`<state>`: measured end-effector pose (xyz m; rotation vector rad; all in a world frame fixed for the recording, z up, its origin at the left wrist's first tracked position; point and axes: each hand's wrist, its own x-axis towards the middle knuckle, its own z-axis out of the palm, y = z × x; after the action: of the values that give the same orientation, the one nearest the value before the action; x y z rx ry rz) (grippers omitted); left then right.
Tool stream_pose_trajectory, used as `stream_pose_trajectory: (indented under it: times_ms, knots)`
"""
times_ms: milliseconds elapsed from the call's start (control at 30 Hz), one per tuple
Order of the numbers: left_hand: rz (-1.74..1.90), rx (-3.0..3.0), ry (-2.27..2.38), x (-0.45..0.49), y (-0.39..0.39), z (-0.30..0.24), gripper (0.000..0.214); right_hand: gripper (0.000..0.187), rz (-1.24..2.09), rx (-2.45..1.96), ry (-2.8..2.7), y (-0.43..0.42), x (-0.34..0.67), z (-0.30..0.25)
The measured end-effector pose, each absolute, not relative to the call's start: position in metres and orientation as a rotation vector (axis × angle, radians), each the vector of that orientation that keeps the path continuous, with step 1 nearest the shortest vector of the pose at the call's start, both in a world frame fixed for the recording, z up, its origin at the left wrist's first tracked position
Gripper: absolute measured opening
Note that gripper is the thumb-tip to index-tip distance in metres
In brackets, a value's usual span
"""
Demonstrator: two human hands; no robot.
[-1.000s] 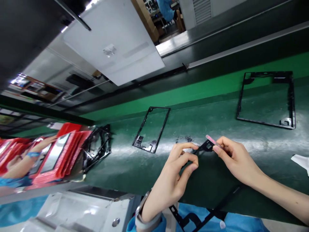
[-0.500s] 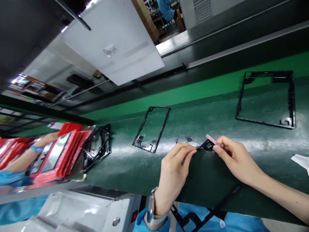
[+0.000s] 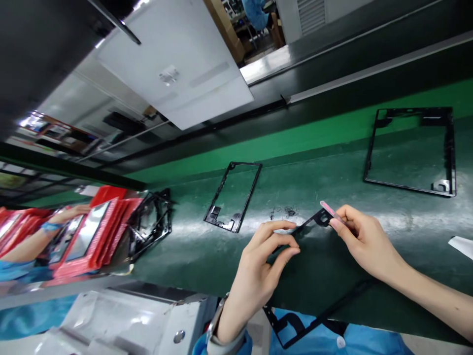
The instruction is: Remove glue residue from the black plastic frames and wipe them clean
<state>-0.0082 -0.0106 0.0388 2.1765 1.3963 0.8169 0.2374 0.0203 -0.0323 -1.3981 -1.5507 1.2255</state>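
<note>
A black plastic frame (image 3: 307, 334) reaches from between my hands down over the bench's front edge, in front of the blue clothing. My right hand (image 3: 364, 239) is closed around a slim pink-tipped stick (image 3: 330, 209) and the frame's near corner, with the stick lying against that corner. The fingers of my left hand (image 3: 260, 261) are spread around the frame's side bar, thumb apart from it; some of the bar is hidden behind them. Fine black shavings (image 3: 290, 212) lie on the green bench (image 3: 318, 177) just beyond my hands.
One black frame (image 3: 238, 197) lies left of centre and a larger-looking one (image 3: 410, 186) at right. More black frames (image 3: 151, 222) are piled beside red padded sleeves (image 3: 107, 236). Another person's hand (image 3: 70, 214) touches the sleeves. White paper (image 3: 461, 245) lies at the right edge.
My left hand's fingers have come apart from their pinch on the frame's bar, and the hand has shifted slightly left and down. The right hand and stick have moved a little.
</note>
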Motion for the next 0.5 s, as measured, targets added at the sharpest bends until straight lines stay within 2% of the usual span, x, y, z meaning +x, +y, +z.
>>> stream_pose_trajectory:
  times_ms: [267, 500]
  knots:
    - [1.083, 2.134, 1.478, -0.012, 0.006, 0.029, 0.014, 0.042, 1.268, -1.349, -1.551, 0.018, 0.242, -0.032]
    - [1.019, 2.295, 1.429, 0.003, 0.006, 0.026, 0.007, 0.042, 1.276, -1.328, -1.521, 0.018, 0.241, -0.029]
